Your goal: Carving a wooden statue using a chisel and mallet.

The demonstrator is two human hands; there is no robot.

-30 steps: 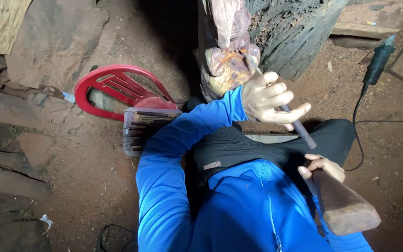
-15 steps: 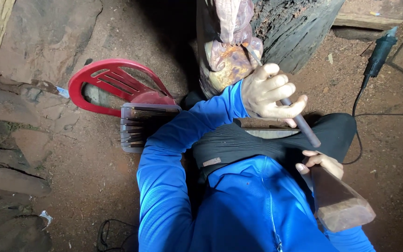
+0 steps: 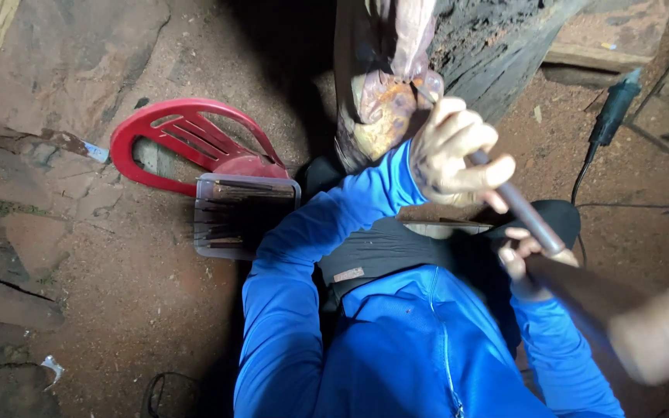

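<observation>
Left hand (image 3: 458,151) wrapped tight around chisel (image 3: 516,209), fingers curled shut on the shaft, tip set against the mottled wood carving (image 3: 385,116) standing at the base of the dark log (image 3: 489,54). Right hand (image 3: 524,259) gripping wooden mallet (image 3: 644,325), blurred; fingers closed round the handle as far as visible. Best kept: chisel angle steady, mallet face square on the chisel's butt end, thumb clear of it. Tray of chisels (image 3: 241,217) beside red plastic chair (image 3: 187,143); power tool (image 3: 613,112) well apart on dirt.

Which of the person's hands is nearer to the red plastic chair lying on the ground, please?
Left. The left hand grips a chisel right of the red chair; the right hand is farther right and lower.
</observation>
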